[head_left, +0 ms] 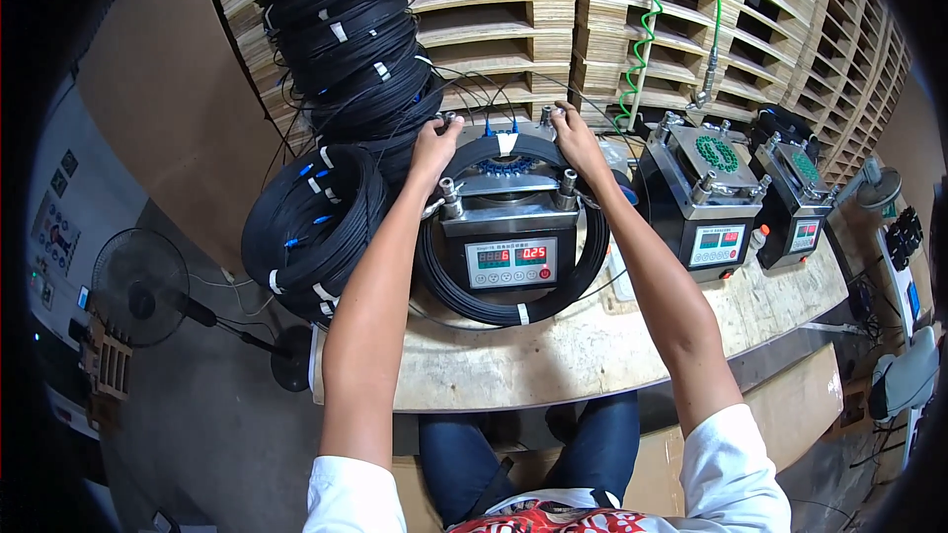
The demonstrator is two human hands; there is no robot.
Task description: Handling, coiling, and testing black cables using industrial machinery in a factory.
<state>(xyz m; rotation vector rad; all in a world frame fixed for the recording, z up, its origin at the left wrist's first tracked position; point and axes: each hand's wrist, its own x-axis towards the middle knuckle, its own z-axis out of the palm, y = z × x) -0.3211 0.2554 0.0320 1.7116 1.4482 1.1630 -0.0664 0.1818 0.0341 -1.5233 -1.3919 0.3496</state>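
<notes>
In front of me stands a bench-top polishing machine (506, 227) with a dark body, a metal top and a lit red display. A coil of black cable (517, 313) hangs around it, tied with white tape. Blue connectors (506, 167) form a ring on its top, partly behind the coil. My left hand (433, 150) is closed around the metal clamp knob at the far left corner. At the far right corner, the fingers of my right hand (581, 143) pinch the matching knob. Metal posts (450, 199) rise at the two near corners.
A tall stack of black cable coils (346, 39) stands left, with another coil pile (311, 227) nearer me. Two similar machines (703, 192) with green-ringed tops are to the right. Pallets (494, 15) rise behind the wooden bench (553, 360). A green air hose (718, 10) hangs overhead. A fan (138, 286) stands left.
</notes>
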